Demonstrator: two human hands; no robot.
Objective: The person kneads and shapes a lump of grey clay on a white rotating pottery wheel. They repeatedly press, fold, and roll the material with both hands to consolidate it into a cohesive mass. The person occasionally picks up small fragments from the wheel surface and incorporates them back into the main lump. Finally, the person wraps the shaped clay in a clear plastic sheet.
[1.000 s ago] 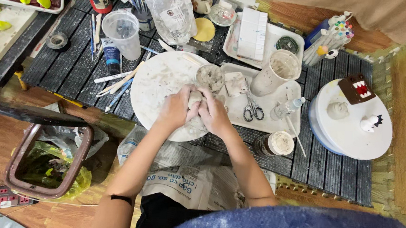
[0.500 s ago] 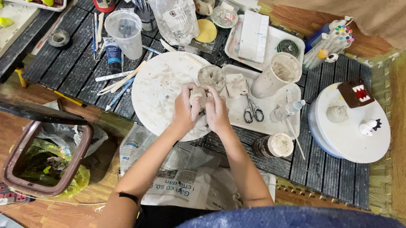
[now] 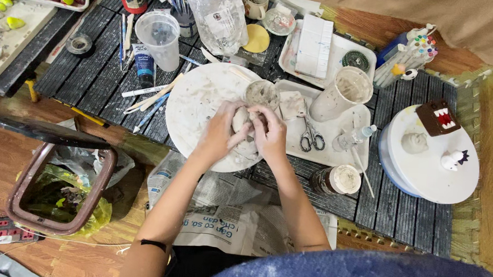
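While both hands meet over the round white board, the left hand and right hand close together around a pale clay lump, fingers curled on it. Lump sits between the palms, just above the board's right half. Small clay-smeared cup just beyond the fingers. Scissors lie on the white tray right of the right hand. Newspaper below the forearms.
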